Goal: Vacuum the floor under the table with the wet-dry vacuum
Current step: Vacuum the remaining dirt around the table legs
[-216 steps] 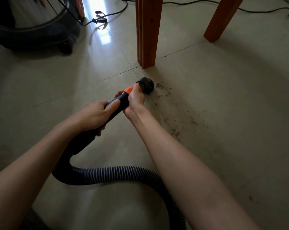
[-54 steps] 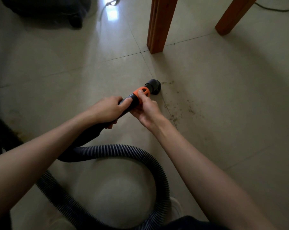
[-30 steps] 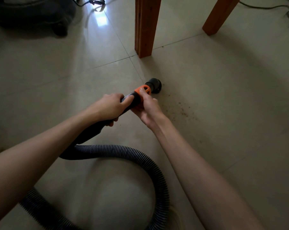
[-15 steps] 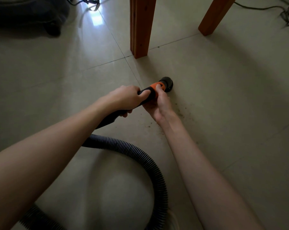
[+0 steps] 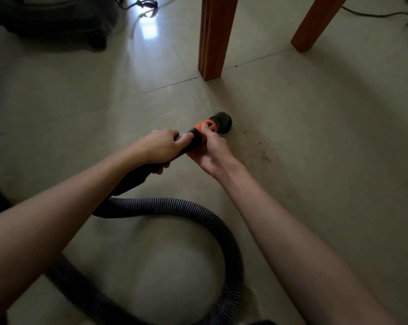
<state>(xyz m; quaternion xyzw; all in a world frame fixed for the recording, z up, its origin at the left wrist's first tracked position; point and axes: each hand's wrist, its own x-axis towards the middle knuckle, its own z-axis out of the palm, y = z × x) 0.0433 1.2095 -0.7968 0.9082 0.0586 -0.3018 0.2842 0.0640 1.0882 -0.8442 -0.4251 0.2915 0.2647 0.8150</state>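
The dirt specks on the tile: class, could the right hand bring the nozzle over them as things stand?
Probably yes. The dirt specks lie on bare tile just right of the nozzle, with nothing between. The right hand grips the orange collar, and the table leg stands further off.

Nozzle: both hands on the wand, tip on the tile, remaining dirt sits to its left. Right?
Not quite. The head view shows the dirt to the right of the nozzle, not the left. The rest holds: left hand and right hand both grip the wand, tip down at the tile.

No legible text, seemingly.
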